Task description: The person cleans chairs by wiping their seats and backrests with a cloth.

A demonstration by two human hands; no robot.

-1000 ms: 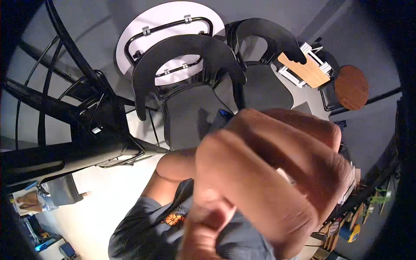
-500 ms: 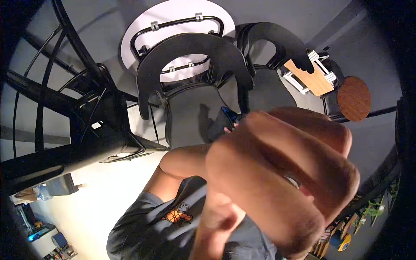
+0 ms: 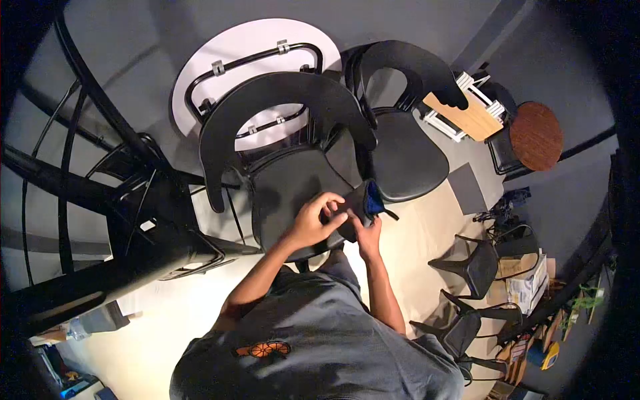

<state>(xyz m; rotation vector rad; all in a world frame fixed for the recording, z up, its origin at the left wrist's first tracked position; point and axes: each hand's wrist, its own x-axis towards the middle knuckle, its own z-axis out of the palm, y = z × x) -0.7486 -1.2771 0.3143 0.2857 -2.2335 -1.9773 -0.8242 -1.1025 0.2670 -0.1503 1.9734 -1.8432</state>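
A small black pouch (image 3: 353, 208) with a blue lining at its mouth and a short dark strap is held above a black chair seat, mouth tilted to the upper right. My right hand (image 3: 368, 237) grips the lower part of the pouch, thumb on the near side. At the pouch's left side is my left hand (image 3: 317, 220), its fingers curved and parted from the thumb. Its fingertips are close to the pouch; whether they touch it I cannot make out. The contents of the pouch are hidden.
In front stands a black chair (image 3: 287, 187) with a curved back, another black chair (image 3: 408, 157) beside it. A folded white round table (image 3: 193, 73) leans behind. Black metal framework (image 3: 140, 227) rises at left. Black stools (image 3: 477, 267) and a cardboard box (image 3: 517, 265) stand at right.
My right hand, earlier curled close in front of the camera, has come down onto the pouch. The pouch now shows more fully, lower and further right. The view has shifted slightly.
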